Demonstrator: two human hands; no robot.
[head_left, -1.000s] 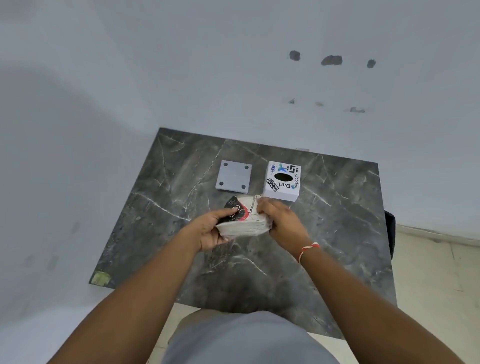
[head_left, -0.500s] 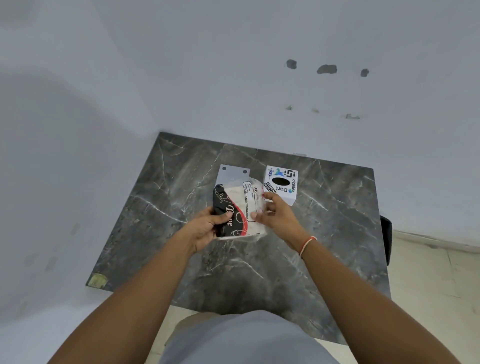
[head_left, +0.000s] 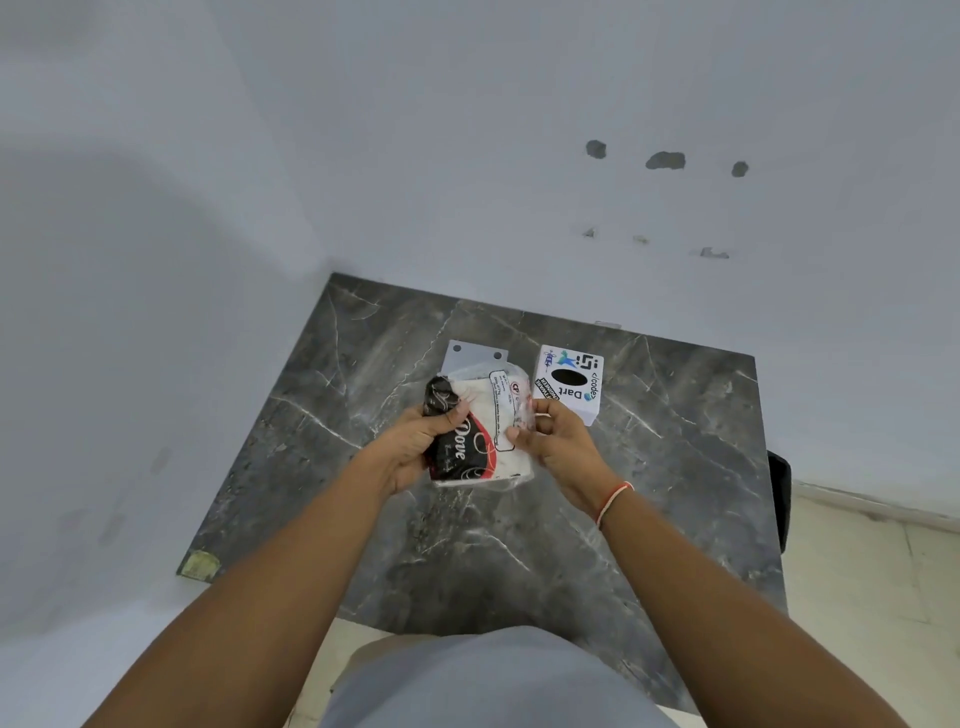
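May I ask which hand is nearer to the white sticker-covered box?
Right. The right hand pinches the plastic packet just beside the white box; the left hand grips the packet's other side, farther away.

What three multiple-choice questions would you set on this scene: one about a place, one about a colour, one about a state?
1. Where does the white box stand?
A. on the floor
B. on the dark table, to the right of the packet
C. on a shelf

2. What colour is the oval on the box's top?
A. yellow
B. green
C. black

3. How is the packet held?
A. by the left hand and the right hand together
B. by one hand only
C. by nobody, lying untouched

Answers: 1 B, the box sits on the marbled top beside the packet; 2 C, the oval is plainly black; 3 A, fingers of both hands grip the packet's sides.
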